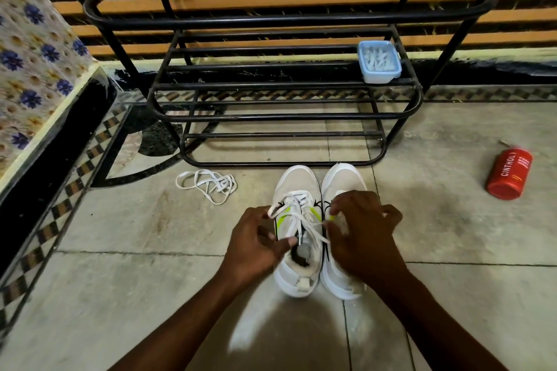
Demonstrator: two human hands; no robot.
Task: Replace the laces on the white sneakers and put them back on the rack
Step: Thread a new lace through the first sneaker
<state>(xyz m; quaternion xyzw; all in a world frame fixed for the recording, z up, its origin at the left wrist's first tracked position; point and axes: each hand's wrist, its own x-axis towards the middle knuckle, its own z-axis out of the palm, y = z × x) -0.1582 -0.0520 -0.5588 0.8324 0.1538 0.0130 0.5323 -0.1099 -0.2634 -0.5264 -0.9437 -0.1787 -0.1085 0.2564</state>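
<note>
On the floor (120,280) before the rack (286,115) | left sneaker (297,182) and right sneaker (342,178) are standing side by side | left hand (256,239) and right hand (361,232) are each pinching the lace (297,215) | step: probably lacing the left sneaker, threading or unthreading unclear | next: working the ends through the eyelets evenly | loose lace (208,184) is lying nearby

Right sneaker (342,181) eyelets hidden under right hand (361,235); rack (286,19) top cropped.
</note>
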